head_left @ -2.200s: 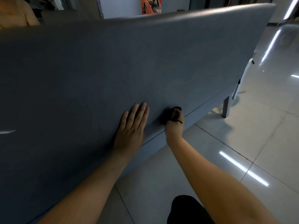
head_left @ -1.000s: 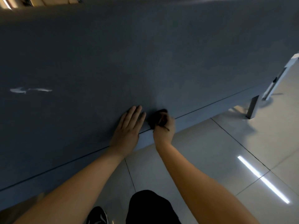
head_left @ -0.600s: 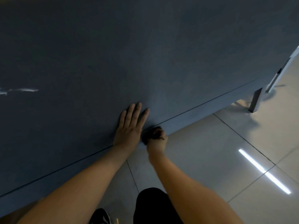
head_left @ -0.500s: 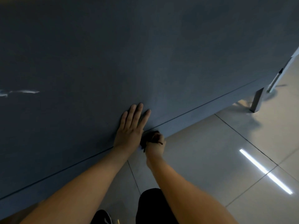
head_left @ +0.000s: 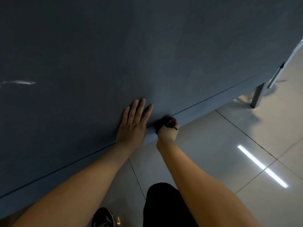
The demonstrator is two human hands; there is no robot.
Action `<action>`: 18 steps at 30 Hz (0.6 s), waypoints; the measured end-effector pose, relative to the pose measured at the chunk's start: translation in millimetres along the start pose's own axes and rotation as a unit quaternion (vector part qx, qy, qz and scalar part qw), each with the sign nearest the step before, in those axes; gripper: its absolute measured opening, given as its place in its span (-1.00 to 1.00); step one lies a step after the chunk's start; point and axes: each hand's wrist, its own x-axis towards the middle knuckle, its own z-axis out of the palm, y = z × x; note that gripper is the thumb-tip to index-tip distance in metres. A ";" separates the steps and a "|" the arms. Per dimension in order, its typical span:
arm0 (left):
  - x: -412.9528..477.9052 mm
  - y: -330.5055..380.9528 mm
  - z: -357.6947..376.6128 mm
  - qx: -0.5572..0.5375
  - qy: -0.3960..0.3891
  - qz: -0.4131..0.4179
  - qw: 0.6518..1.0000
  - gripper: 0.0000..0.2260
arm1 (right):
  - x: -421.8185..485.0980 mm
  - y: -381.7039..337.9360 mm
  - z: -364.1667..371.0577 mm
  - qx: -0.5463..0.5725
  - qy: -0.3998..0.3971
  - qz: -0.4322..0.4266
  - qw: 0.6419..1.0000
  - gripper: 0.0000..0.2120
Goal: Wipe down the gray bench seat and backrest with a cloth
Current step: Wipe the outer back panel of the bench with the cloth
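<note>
The gray bench panel fills most of the head view, with a thin seam running along its lower edge band. My left hand lies flat on the panel just above that seam, fingers straight. Right beside it, my right hand grips a small dark cloth bunched in its fist and presses it against the lower band at the seam. The cloth is mostly hidden by my fingers.
A metal bench leg stands at the right on the glossy tiled floor, which shows bright light reflections. My dark trouser leg and a black shoe are at the bottom. A pale scuff marks the panel at left.
My right hand with the cloth has slid down from the panel face to the lower edge band. The left hand stays flat on the panel; my view has tilted downward.
</note>
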 end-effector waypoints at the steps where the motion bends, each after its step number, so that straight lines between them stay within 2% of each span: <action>1: -0.1 0.0 0.2 0.000 0.002 -0.001 1.000 -0.20 | -3.8 2.0 -2.8 -0.004 -0.018 0.009 1.000 -0.63; 4: -0.7 -0.1 -2.4 -0.007 0.007 0.002 1.000 -0.18 | -6.1 -8.1 -8.6 -0.044 -0.023 -0.018 0.999 -0.66; 9: 0.1 3.0 -14.3 -0.038 0.030 0.004 0.999 -0.12 | -19.7 -42.8 -7.1 -0.058 -0.006 -0.152 0.987 -0.73; 11: 6.3 4.7 -25.8 -0.032 0.051 -0.006 0.998 -0.16 | -27.7 -63.9 -1.7 -0.070 -0.022 -0.216 0.974 -0.72; 13: 14.5 6.3 -37.8 -0.010 0.069 -0.015 0.997 -0.23 | -32.8 -88.0 10.6 -0.080 -0.040 -0.244 0.966 -0.75; 16: 21.2 4.5 -47.3 0.014 0.088 -0.040 0.995 -0.28 | -38.4 -112.4 21.6 -0.092 -0.036 -0.256 0.962 -0.96; 18: 22.2 0.9 -44.2 0.003 0.098 -0.042 0.994 -0.31 | -48.7 -125.1 21.0 -0.078 -0.050 -0.281 0.955 -0.88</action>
